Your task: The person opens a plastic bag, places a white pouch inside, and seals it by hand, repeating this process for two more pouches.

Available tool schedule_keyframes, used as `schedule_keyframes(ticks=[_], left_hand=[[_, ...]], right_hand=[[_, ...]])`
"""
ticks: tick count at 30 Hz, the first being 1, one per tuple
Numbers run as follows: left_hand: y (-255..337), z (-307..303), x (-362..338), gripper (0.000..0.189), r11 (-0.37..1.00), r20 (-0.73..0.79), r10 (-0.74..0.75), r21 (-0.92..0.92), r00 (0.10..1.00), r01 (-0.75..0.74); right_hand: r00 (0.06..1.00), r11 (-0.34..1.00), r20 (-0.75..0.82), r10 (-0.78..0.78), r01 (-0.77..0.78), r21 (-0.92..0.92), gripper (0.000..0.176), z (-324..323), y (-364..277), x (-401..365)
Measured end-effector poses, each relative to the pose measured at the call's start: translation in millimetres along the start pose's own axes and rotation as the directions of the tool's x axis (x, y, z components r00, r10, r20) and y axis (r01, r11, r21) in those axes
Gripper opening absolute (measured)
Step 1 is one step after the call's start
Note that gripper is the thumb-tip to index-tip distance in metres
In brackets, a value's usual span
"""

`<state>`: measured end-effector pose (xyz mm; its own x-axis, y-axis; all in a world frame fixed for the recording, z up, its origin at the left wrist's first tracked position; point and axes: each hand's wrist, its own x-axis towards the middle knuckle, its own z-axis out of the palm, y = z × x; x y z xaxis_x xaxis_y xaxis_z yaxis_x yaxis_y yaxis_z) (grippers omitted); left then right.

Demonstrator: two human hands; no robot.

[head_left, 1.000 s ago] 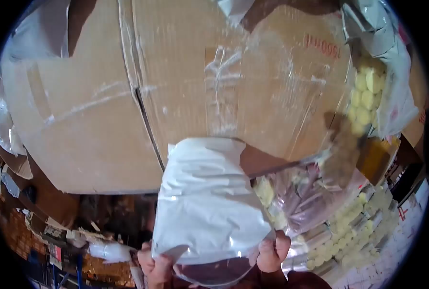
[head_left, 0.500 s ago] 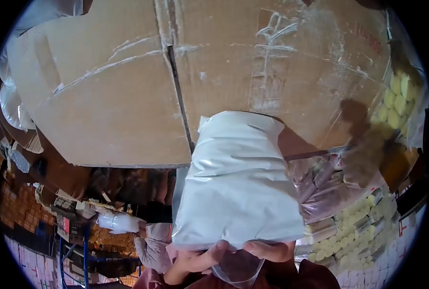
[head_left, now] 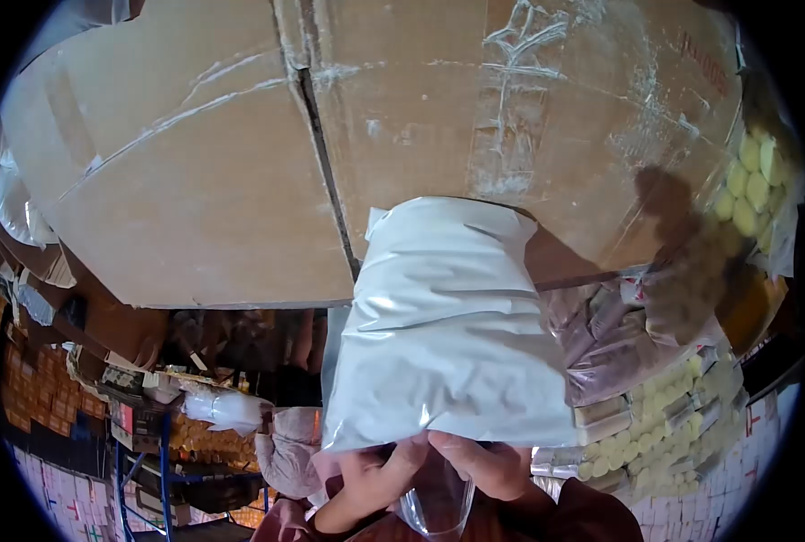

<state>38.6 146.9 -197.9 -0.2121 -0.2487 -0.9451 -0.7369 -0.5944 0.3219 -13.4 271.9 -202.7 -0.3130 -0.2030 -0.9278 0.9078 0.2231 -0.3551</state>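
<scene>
A white powder-filled plastic bag point(head_left: 448, 334) lies in front of me, its far end over the cardboard-covered surface and its near end reaching toward my body. Clear loose plastic point(head_left: 434, 506) hangs from the near end, between my hands. My left hand point(head_left: 375, 483) is closed on the bag's near edge, thumb on top. Beside it, my right hand point(head_left: 488, 468) pinches the same edge. The two thumbs almost meet at the middle. My other fingers are mostly hidden under the plastic.
Cardboard point(head_left: 195, 199) with a slit and white powder marks covers the worktop. Purplish filled bags point(head_left: 601, 343) lie to the right, above packs of pale yellow rolls point(head_left: 642, 434). A blue metal frame point(head_left: 166, 479) stands lower left, near a person in light clothing point(head_left: 290, 447).
My thumbs have drawn closer together at the middle of the near edge. The bag's near end has risen slightly in view, and its plastic is more wrinkled there.
</scene>
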Motion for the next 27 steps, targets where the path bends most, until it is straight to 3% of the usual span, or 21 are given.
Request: schedule_keyframes(ticks=[1, 3, 5, 6, 8, 12, 13, 15, 16, 18, 19, 21, 22, 27], left_hand=[[3.0, 2.8, 0.1, 0.019, 1.0, 0.004, 0.012, -0.002, 1.0, -0.012], [7.0, 4.5, -0.5, 0.021, 0.999, 0.007, 0.032, -0.005, 0.999, -0.032], [3.9, -4.3, -10.5, 0.038, 0.999, 0.048, -0.007, 0.053, 0.999, 0.005], [1.3, -7.0, -12.7, 0.038, 1.0, 0.065, -0.009, 0.014, 0.998, 0.008], [-4.0, -14.7, -18.1, 0.034, 1.0, 0.089, 0.001, -0.021, 0.996, 0.001], [-18.5, -38.2, -25.3, 0.023, 0.999, 0.127, 0.05, -0.011, 0.991, -0.049], [-23.7, -33.6, -15.0, 0.029, 0.948, 0.133, 0.273, 0.133, 0.953, -0.29], [-33.5, -24.0, 5.7, 0.039, 0.608, 0.124, 0.676, 0.464, 0.727, -0.644], [-23.0, -16.6, -4.8, 0.04, 0.856, -0.03, 0.386, 0.383, 0.922, -0.346], [-1.0, -8.5, -8.7, 0.042, 0.992, -0.054, 0.116, -0.035, 0.992, -0.117], [10.0, -4.4, -10.6, 0.045, 0.97, -0.064, -0.023, -0.241, 0.998, 0.007], [7.1, 0.1, -2.2, 0.044, 0.988, 0.09, 0.131, -0.096, 0.987, -0.123], [12.4, 13.6, 3.8, 0.039, 0.983, 0.054, 0.155, -0.107, 0.986, -0.149], [12.7, 17.6, 1.6, 0.033, 0.994, 0.092, 0.023, -0.111, 0.996, -0.012]], right_hand=[[0.997, 0.989, -0.038, 0.064, -0.058, 0.132, 0.031, 3.1, 0.7, 0.8], [0.991, 0.992, -0.101, -0.084, 0.093, 0.089, 0.03, 6.0, 0.1, 2.5], [0.996, 0.996, -0.027, 0.082, -0.081, 0.032, 0.026, -1.4, -2.2, -7.7], [0.996, 0.995, -0.01, 0.092, -0.092, -0.046, 0.028, -2.7, -2.4, -11.9], [0.993, 0.993, 0.005, 0.114, -0.114, -0.001, 0.032, -1.4, -6.4, -14.5], [0.988, 0.943, -0.057, 0.142, -0.118, 0.31, 0.04, 0.1, 2.0, -24.9], [0.985, 0.933, -0.085, 0.147, -0.11, 0.343, 0.041, 0.2, 11.6, -34.5], [0.969, 0.902, -0.159, 0.187, -0.105, 0.419, 0.045, 1.4, 26.5, -51.6], [0.98, 0.924, -0.07, 0.188, -0.152, 0.351, 0.046, -10.5, 30.2, -53.3], [0.989, 0.93, -0.122, 0.081, -0.031, 0.366, 0.048, -1.7, 37.9, -52.7], [0.989, 0.928, -0.147, 0.027, 0.03, 0.37, 0.049, 3.1, 40.8, -51.3], [0.986, 0.943, -0.166, 0.009, 0.047, 0.329, 0.049, 4.2, 40.6, -45.9], [0.986, 0.951, -0.166, 0.023, 0.03, 0.308, 0.049, 5.6, 37.1, -43.4], [0.981, 0.959, -0.167, 0.103, -0.054, 0.277, 0.049, 6.5, 26.3, -38.3]])
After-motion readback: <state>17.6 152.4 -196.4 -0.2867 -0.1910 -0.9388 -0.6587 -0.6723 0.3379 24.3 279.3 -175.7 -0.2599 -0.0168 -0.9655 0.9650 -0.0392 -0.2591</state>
